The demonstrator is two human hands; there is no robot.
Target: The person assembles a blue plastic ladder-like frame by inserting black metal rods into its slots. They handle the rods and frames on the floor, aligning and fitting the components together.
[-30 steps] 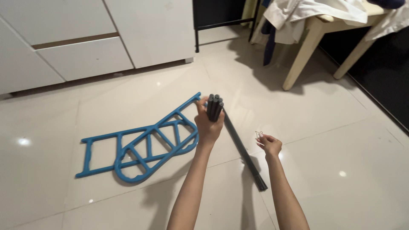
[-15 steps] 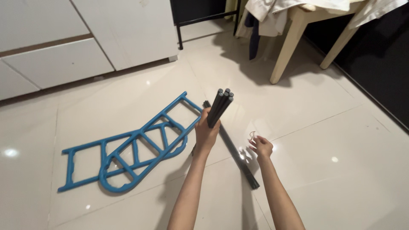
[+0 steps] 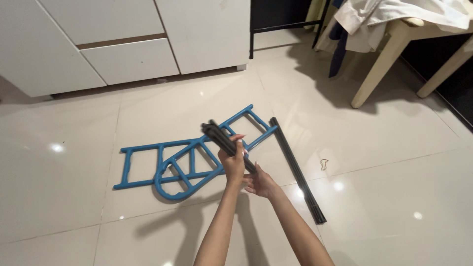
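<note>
My left hand [image 3: 231, 160] grips a bundle of black rods [image 3: 219, 137] held above the floor, their free ends tilted up and to the left. My right hand [image 3: 260, 181] is just below and to the right, its fingers touching the lower end of the same bundle. Under the hands, blue plastic ladder-shaped frames [image 3: 177, 160] lie flat on the white tiles. A further set of long black rods [image 3: 295, 167] lies on the floor to the right of the hands. A small rubber band [image 3: 323, 163] rests on the tile beside those rods.
White cabinets with drawers [image 3: 128, 44] stand along the back left. A pale wooden table leg [image 3: 377, 74] with cloth draped over the table [image 3: 409, 15] stands at the back right, next to a black metal frame [image 3: 286, 24].
My left hand has tilted the rod bundle from pointing up and right to pointing left. My right hand has let the rubber band fall and moved onto the bundle's lower end.
</note>
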